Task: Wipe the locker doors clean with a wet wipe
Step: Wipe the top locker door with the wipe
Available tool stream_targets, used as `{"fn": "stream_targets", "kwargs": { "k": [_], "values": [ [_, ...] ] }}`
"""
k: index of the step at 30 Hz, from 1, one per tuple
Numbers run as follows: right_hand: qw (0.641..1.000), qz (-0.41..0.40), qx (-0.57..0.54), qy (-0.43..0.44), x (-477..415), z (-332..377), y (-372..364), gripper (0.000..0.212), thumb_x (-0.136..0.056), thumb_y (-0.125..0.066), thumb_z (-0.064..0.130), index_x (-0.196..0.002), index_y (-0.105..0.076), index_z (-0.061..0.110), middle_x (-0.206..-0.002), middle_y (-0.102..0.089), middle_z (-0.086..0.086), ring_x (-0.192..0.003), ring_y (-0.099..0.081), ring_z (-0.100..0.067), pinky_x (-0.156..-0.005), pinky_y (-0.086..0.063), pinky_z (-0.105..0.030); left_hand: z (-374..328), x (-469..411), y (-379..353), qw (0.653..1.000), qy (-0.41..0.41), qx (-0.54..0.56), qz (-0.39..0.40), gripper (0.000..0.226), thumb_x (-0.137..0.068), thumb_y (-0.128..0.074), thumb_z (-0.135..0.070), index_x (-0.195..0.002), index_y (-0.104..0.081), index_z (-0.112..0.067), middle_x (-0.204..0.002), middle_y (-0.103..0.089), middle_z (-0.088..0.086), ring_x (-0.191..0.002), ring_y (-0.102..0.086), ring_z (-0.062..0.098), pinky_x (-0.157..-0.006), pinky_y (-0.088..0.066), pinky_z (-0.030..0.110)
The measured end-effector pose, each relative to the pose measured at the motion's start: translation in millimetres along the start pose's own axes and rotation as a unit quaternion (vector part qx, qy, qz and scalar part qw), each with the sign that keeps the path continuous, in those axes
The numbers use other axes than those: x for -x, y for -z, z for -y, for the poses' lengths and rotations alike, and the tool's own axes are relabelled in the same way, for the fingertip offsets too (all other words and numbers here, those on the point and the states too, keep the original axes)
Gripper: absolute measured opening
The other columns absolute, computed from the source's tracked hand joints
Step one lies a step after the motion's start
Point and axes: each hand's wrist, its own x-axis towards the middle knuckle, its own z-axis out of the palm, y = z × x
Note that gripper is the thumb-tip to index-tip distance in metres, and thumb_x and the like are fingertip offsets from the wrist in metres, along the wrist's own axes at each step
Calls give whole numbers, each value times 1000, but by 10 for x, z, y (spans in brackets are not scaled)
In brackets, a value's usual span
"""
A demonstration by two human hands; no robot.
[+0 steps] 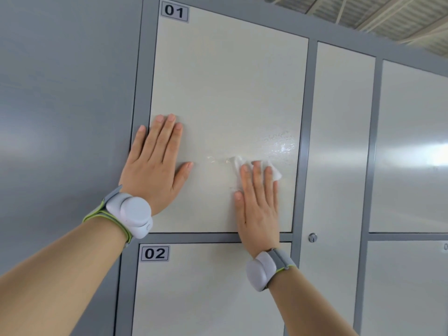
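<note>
Both hands lie flat against a locker door, each wrist wearing a pale grey band, the left wristband (131, 212) and the right wristband (263, 270). The left hand (155, 163) rests with fingers straight and spread on the left side of the cream door marked 01 (230, 81), its little finger over the grey frame (139, 93). The right hand (258, 202) presses a white wet wipe (276, 172) to the door's lower right with straight fingers; the wipe pokes out past the fingertips. A wet patch (281, 144) glistens just above it. Below sits the door marked 02 (206, 287). To the right, a narrow door (339, 141) carries a round lock (312, 237). A ribbed ceiling (388, 15) shows beyond.
</note>
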Motion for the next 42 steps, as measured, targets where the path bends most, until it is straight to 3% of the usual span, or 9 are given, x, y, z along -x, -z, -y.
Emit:
{"fn": "stream_targets", "kwargs": {
  "k": [4, 8, 13, 18, 21, 27, 33, 42],
  "values": [
    [994, 30, 23, 102, 144, 97, -37, 50, -108, -26, 34, -156, -28, 18, -164, -20, -1, -154, -9, -27, -124, -10, -49, 3, -4, 2, 1000, 1, 0, 0, 69, -106, -29, -46, -156, -26, 2, -164, -23, 17, -153, -19, 33, -123, -18, 53],
    [990, 48, 30, 131, 150, 11, -9, 48, -109, -24, 34, -156, -28, 25, -164, -22, 5, -153, -12, -23, -125, -4, -44, 9, -6, 25, 1000, 2, 6, 5, 69, -106, -29, -46, -156, -26, 2, -164, -23, 17, -153, -19, 32, -124, -16, 52],
    [993, 33, 49, 101, -38, -113, 39, 51, -107, -28, 33, -157, -22, 25, -165, -16, 4, -154, -7, -24, -125, -2, -45, 50, 31, 138, 998, 1, 56, 28, 68, -105, -28, -44, -157, -23, -1, -166, -20, 14, -154, -16, 29, -126, -7, 46],
    [998, 21, 48, 25, -222, -151, 106, 57, -106, -23, 42, -159, -18, 21, -166, -5, 5, -154, 3, -18, -125, 0, -43, 110, 217, 231, 999, -32, 24, 24, 64, -106, -31, -40, -156, -28, -1, -164, -25, 14, -153, -22, 29, -123, -18, 54],
    [998, 21, 55, 29, -202, -109, 90, 57, -107, -24, 40, -159, -14, 22, -166, -3, 5, -154, 5, -18, -125, 1, -41, 119, 290, 218, 999, -21, 20, 28, 65, -106, -30, -43, -156, -30, -1, -164, -26, 13, -153, -23, 28, -123, -19, 55],
    [987, 49, 69, 139, 7, 15, 27, 54, -107, -30, 38, -157, -24, 20, -165, -18, -2, -154, -8, -27, -124, -7, -50, 86, 328, 141, 1000, -10, 4, 30, 65, -106, -31, -43, -156, -30, -2, -165, -24, 13, -153, -22, 28, -122, -19, 56],
    [966, 67, 98, 229, 50, -65, 56, 54, -106, -38, 45, -155, -30, 24, -163, -25, 0, -151, -20, -26, -123, -15, -50, 90, 333, 144, 1000, -11, 0, 29, 66, -105, -31, -43, -156, -29, -1, -165, -24, 14, -153, -23, 28, -123, -18, 55],
    [991, 36, 86, 96, -329, -112, 101, 63, -104, -30, 52, -158, -16, 25, -166, -10, 1, -154, 0, -21, -125, 1, -44, 93, 321, 167, 999, -10, 12, 38, 66, -105, -32, -43, -156, -30, -2, -165, -25, 13, -153, -21, 27, -123, -17, 55]
  ]
}}
